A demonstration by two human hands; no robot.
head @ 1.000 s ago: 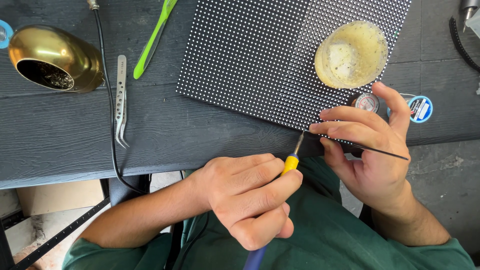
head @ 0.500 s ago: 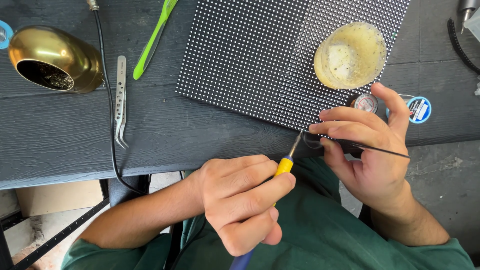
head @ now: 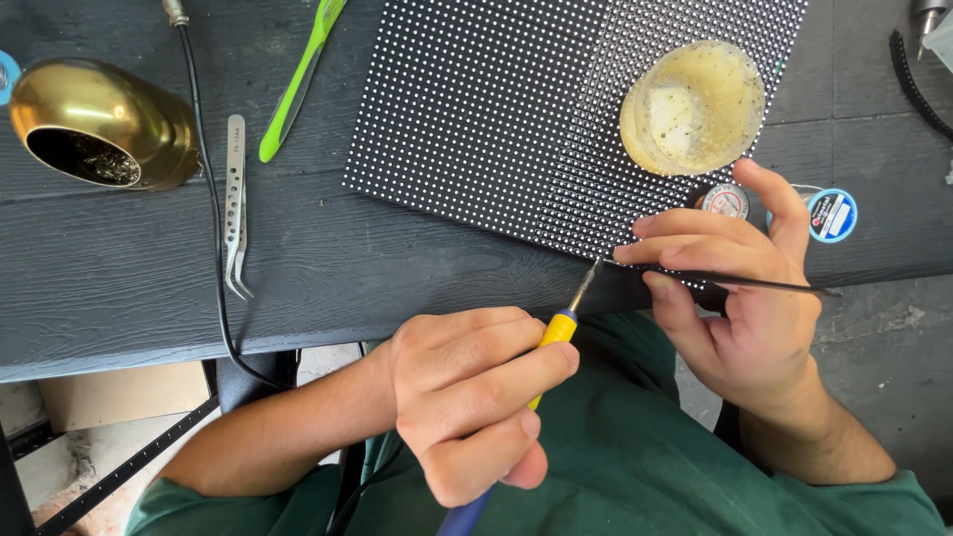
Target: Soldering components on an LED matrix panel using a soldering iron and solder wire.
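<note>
Yellow-collared soldering iron [head: 556, 333] is gripped pen-style in the left hand [head: 472, 397], with its metal tip right at the near edge of the black dotted panel [head: 496, 109], which lies flat on the dark wooden table [head: 149, 258]. The right hand [head: 740, 288] pinches thin black tweezers [head: 735, 281] at that same spot, so both hands are closed around their tools. A round yellowish tub [head: 695, 107] sits on the panel. Off to the left there's a brass tip-cleaner holder [head: 99, 124], steel tweezers [head: 236, 203] and a green tool [head: 298, 84].
</note>
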